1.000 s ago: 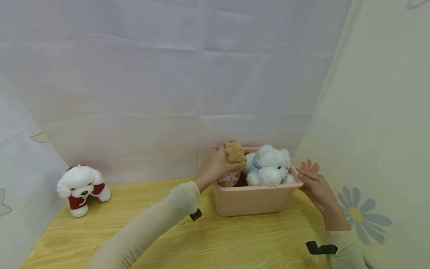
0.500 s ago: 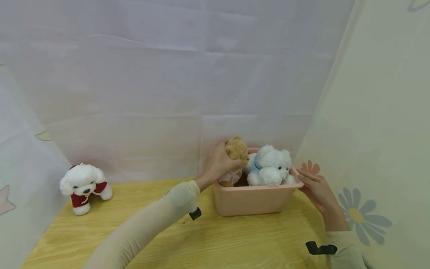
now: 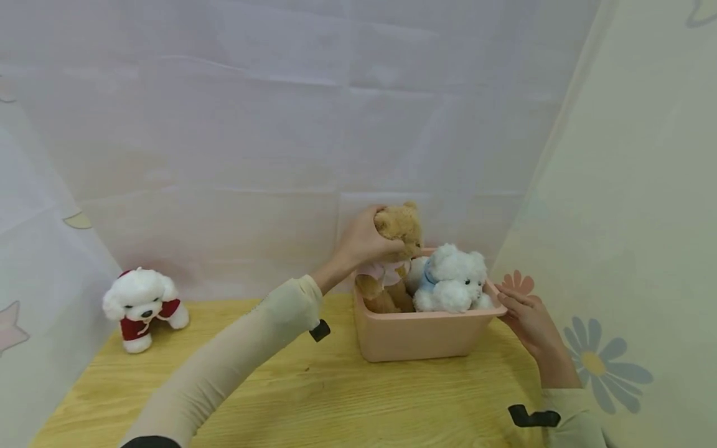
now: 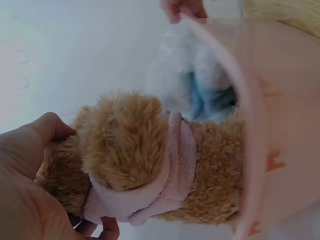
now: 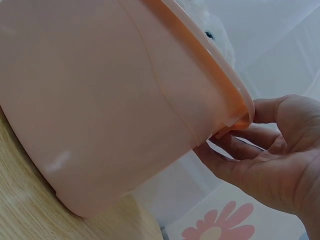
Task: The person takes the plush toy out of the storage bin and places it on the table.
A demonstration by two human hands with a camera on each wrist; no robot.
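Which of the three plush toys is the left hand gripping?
The brown bear in the pink shirt, held by its head; the white bear sits in the pink bin, the white dog stands apart.

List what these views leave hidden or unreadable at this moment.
- Brown bear: its face is covered by the left hand in the head view and turned away in the left wrist view.
- Pink bin: the floor inside is blocked by its front wall and the white bear.
- Right hand: the fingertips under the rim are hidden in the head view.
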